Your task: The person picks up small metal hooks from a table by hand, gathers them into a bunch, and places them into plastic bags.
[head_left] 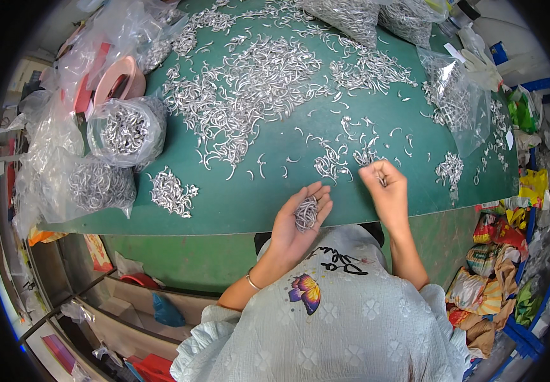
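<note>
My left hand (pixel 284 224) is cupped palm up at the table's near edge, with a heap of small curved metal pieces (pixel 305 214) in it. To its right, my right hand (pixel 389 194) is closed, fingertips pinched together low over the tabletop. A bit of silver shows between those fingers, seemingly more of the same pieces. Just beyond both hands lies a small loose cluster of curved pieces (pixel 331 162). Another little cluster (pixel 365 155) sits right by my right fingertips, partly hidden by them. A far larger spread of them (pixel 256 83) covers the middle of the green table (pixel 224 197).
Clear bags of metal pieces (pixel 102 184) and a pink bowl (pixel 133 75) crowd the left side. Small piles lie at left (pixel 172 192) and right (pixel 449 170). A clear bag (pixel 456 102) rests at right. Beyond the right edge stands a blue shelf (pixel 524 337) with colourful packages.
</note>
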Available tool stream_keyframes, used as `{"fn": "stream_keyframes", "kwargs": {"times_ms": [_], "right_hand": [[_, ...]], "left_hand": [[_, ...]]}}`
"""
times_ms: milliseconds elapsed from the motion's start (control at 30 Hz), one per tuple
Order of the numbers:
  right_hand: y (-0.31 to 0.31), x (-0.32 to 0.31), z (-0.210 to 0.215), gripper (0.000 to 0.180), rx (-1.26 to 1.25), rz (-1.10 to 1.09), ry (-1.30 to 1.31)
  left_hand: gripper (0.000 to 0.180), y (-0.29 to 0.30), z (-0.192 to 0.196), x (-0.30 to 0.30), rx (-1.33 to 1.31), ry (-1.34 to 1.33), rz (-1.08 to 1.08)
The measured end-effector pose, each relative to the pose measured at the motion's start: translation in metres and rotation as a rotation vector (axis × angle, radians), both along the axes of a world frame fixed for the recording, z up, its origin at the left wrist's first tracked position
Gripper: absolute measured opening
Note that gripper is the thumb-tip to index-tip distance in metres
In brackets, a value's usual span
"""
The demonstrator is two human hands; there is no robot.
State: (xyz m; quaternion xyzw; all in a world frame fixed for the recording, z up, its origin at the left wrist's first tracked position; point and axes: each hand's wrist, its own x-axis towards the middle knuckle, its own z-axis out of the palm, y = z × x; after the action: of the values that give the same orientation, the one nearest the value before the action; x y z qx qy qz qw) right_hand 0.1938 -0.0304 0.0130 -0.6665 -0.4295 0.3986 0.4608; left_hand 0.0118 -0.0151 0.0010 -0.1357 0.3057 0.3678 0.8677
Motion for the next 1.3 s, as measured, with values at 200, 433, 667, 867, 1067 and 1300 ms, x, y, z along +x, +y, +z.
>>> {"fn": "stream_keyframes", "kwargs": {"times_ms": [200,433,667,867,1067,1300], "right_hand": [[0.006,-0.015,-0.001,0.019,-0.128,0.179,-0.791],[0.008,0.029,0.013,0.013,-0.096,0.295,0.764],[0.019,0.009,-0.005,0.018,0.139,0.470,1.071],[0.019,-0.002,-0.003,0.013,-0.224,0.272,1.271],[0.019,-0.041,-0.006,0.014,-0.019,0.257,-0.773],[0.022,-0.002,-0.002,0.005,-0.052,0.207,0.095]], "left_hand": [[0.026,-0.001,-0.002,-0.002,0.010,-0.022,0.010],[0.025,-0.001,0.002,-0.007,0.014,-0.004,0.029],[0.025,-0.001,0.002,-0.009,0.015,0.012,0.044],[0.025,-0.001,-0.001,-0.010,0.020,0.003,0.065],[0.025,0.000,0.001,-0.009,0.020,0.014,0.077],[0.025,-0.001,-0.001,-0.013,0.019,0.014,0.111]]}}
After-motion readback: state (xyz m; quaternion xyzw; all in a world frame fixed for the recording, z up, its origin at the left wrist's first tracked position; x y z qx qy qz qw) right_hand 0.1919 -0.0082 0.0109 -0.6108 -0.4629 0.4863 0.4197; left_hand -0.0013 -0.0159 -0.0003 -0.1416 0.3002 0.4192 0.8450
